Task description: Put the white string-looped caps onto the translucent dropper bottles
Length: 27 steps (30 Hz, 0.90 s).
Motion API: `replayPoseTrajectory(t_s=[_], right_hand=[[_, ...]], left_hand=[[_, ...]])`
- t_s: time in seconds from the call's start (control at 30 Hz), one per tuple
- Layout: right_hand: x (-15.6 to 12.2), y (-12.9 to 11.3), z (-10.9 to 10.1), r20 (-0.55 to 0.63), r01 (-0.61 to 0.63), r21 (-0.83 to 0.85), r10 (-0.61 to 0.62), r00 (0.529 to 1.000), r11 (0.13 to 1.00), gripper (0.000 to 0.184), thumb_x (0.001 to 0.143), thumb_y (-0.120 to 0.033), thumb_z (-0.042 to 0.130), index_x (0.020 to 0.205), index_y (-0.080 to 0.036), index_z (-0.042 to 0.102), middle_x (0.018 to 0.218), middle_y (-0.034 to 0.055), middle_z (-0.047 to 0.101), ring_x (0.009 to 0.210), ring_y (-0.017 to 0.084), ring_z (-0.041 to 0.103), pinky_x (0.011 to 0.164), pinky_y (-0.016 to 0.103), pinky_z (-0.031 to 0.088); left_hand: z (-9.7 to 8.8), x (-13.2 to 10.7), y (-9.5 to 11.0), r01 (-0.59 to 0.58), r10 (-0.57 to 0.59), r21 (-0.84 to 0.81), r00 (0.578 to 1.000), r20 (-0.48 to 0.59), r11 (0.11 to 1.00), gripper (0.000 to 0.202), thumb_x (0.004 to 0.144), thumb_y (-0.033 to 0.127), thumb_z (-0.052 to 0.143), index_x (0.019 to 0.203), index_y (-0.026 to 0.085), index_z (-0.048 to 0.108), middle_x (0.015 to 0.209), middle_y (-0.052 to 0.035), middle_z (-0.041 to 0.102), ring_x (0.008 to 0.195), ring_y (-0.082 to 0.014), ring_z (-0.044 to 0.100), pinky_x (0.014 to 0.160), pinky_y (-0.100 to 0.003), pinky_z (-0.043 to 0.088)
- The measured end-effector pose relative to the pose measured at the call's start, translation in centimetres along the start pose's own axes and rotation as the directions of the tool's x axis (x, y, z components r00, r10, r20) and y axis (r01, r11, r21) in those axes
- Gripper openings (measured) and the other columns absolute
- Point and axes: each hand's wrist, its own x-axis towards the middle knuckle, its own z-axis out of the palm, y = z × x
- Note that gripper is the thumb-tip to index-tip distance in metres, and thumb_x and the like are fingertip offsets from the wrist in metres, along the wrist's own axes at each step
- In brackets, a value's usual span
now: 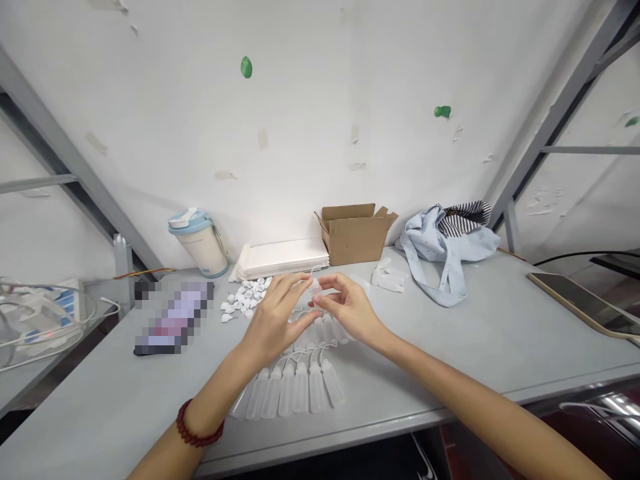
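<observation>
Together, both hands' [274,321] fingertips [327,298] pinch the small clear bottle [315,288] above the table [450,347].

We've got one small translucent white plastic squeeze bottle [316,288] up off the table, pinched between the thumb and forefinger of the right hand [347,308]. It's roughly upright, with a thin white strand curling off its top. The fingertips of the left hand [273,321] meet it from the other side, near the top; whether they grip it, we can't tell. Below the fingers, partly under both palms, lies a row of matching translucent plastic bottles [300,390]. They're flat on their sides, packed side by side and slightly fanned, with their bases toward us and their narrow necks toward the fingers. Each carries a thin looped tether.
</observation>
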Motion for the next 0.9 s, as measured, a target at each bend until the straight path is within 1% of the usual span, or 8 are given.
replayPoseTrajectory(t_s=[0.1,0.33,0.5,0.67,0.8,0.9], right_hand=[[-0.12,-0.14,0.03,-0.011,0.011,0.024,-0.011,1.0,1.0,0.024,0.076,-0.027,0.065,0.095,-0.019,0.054,0.099,0.0056,0.063,0.078,0.018,0.069,0.064,0.03,0.053],[0.02,0.08,-0.02,-0.016,0.012,0.075,-0.01,1.0,0.997,0.027,0.075,-0.029,0.067,0.095,-0.019,0.052,0.094,0.0046,0.064,0.075,0.017,0.069,0.061,0.028,0.053],[-0.06,0.26,0.1,-0.021,-0.012,0.075,0.013,1.0,0.997,0.027,0.075,-0.029,0.067,0.095,-0.019,0.051,0.094,0.0048,0.063,0.076,0.019,0.07,0.062,0.029,0.053],[-0.28,0.28,0.15,-0.027,-0.013,0.025,0.014,1.0,1.0,0.026,0.074,-0.028,0.066,0.094,-0.02,0.051,0.095,0.0041,0.063,0.072,0.018,0.069,0.062,0.03,0.053],[-0.44,-0.01,0.19,-0.028,0.002,-0.006,-0.002,1.0,1.0,0.025,0.074,-0.027,0.065,0.093,-0.02,0.051,0.096,0.0041,0.062,0.074,0.018,0.069,0.063,0.031,0.054],[-0.5,-0.14,0.26,-0.027,0.016,-0.008,-0.016,1.0,1.0,0.025,0.074,-0.027,0.065,0.093,-0.02,0.051,0.097,0.004,0.062,0.075,0.018,0.069,0.063,0.032,0.054]], left_hand=[[0.01,0.04,0.3,-0.028,0.028,0.013,0.999,0.022,1.0,0.037,0.085,0.021,0.063,0.12,0.018,0.052,0.117,-0.0122,0.059,0.108,-0.0252,0.051,0.088,-0.043,0.049],[0.37,-0.08,0.3,-0.022,0.023,0.035,0.999,-0.029,0.999,0.034,0.083,0.021,0.065,0.115,0.017,0.054,0.108,-0.0112,0.059,0.1,-0.0245,0.053,0.083,-0.041,0.049],[0.28,-0.1,0.31,-0.036,0.037,0.016,0.999,-0.016,0.999,0.032,0.083,0.021,0.065,0.113,0.017,0.054,0.106,-0.0107,0.06,0.099,-0.0238,0.054,0.083,-0.039,0.049],[0.28,-0.22,0.31,-0.014,0.014,0.005,1.0,-0.012,1.0,0.038,0.083,0.023,0.066,0.117,0.018,0.051,0.106,-0.0097,0.059,0.099,-0.0239,0.053,0.084,-0.04,0.048],[0.4,-0.34,0.31,0.029,-0.029,0.042,0.999,0.015,0.999,0.046,0.081,0.025,0.067,0.122,0.018,0.048,0.109,-0.011,0.056,0.102,-0.0256,0.051,0.086,-0.042,0.048],[0.51,-0.36,0.31,0.033,-0.035,0.066,0.999,0.036,0.997,0.05,0.082,0.026,0.067,0.126,0.018,0.044,0.112,-0.012,0.054,0.105,-0.0266,0.05,0.087,-0.044,0.048]])
